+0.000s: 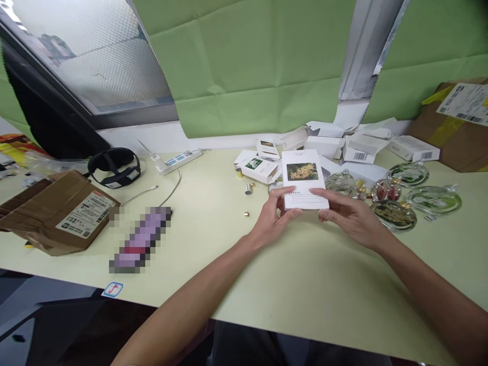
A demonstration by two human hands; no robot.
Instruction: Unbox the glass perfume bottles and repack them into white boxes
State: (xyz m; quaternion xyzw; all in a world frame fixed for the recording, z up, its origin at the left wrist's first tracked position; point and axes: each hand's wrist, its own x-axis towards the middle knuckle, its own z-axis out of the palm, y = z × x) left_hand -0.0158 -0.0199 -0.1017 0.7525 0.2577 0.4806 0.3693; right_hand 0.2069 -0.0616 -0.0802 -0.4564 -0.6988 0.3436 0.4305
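Observation:
Both my hands hold a white box (304, 178) with a picture of orange-yellow flowers on its face, tilted up above the table. My left hand (276, 211) pinches its lower left corner, thumb and fingers closed on the edge. At the lower right corner, my right hand (345, 213) grips it the same way. Just left of the box lie a silver cap (248, 189) and a small gold cap (246, 214). Clear glass bottles with greenery inside, such as a round one (394, 214), lie beside my right hand.
Several white boxes (360, 147) are heaped along the wall. Cardboard boxes stand at the left (57, 213) and the far right (453, 132). A black headset (114, 170), a power strip (183, 160) and a blurred purple object (143, 239) lie on the left.

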